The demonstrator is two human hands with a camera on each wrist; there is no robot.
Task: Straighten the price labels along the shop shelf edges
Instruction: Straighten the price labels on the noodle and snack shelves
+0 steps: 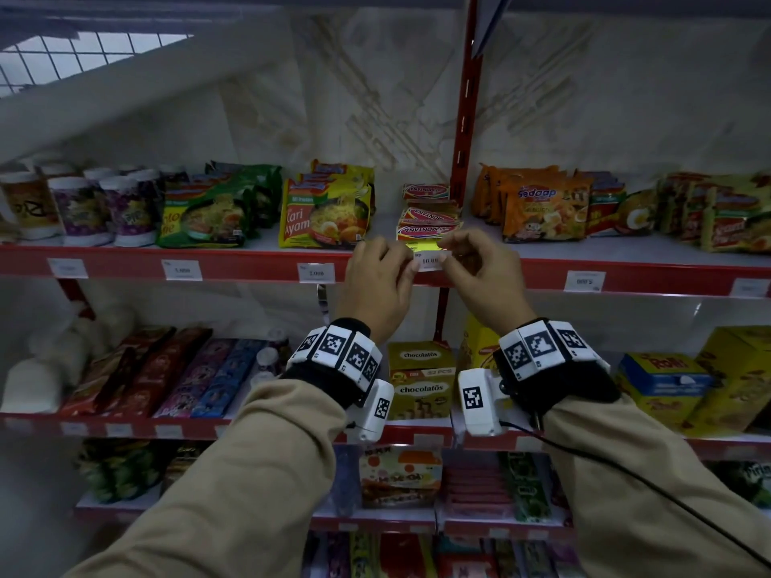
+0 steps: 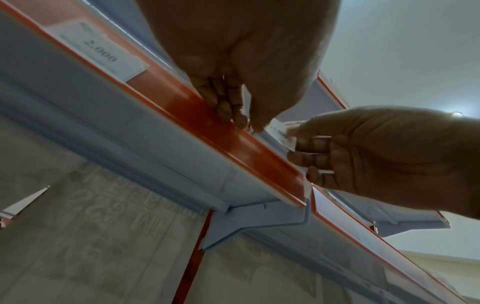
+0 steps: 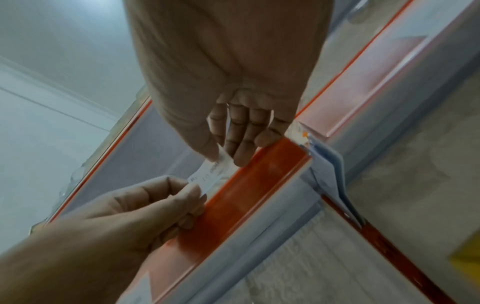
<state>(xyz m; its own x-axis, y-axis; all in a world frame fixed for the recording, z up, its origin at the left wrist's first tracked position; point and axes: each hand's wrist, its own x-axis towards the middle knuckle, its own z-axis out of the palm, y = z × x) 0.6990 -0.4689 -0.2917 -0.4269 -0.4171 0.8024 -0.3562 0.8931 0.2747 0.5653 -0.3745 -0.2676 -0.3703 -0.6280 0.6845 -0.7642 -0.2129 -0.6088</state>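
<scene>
Together both hands (image 1: 377, 281) (image 1: 486, 273) pinch price label (image 1: 430, 260).

The red shelf edge strip (image 2: 233, 139) runs diagonally from upper left to lower right, seen from below. The left hand (image 2: 241, 51) comes down from the top onto the strip, its fingertips (image 2: 228, 111) touching the strip's upper lip. Just beyond that lip, a white price label (image 2: 281, 133) printed "10.000" is pinched at one end by the left thumb and fingers and at the other by the right hand (image 2: 376, 152), which reaches in from the right with curled fingers. Further up-left along the strip sits a second label (image 2: 101, 51) reading "2.000". A grey bracket (image 2: 249, 222) joins the strip's underside near its lower end.
</scene>
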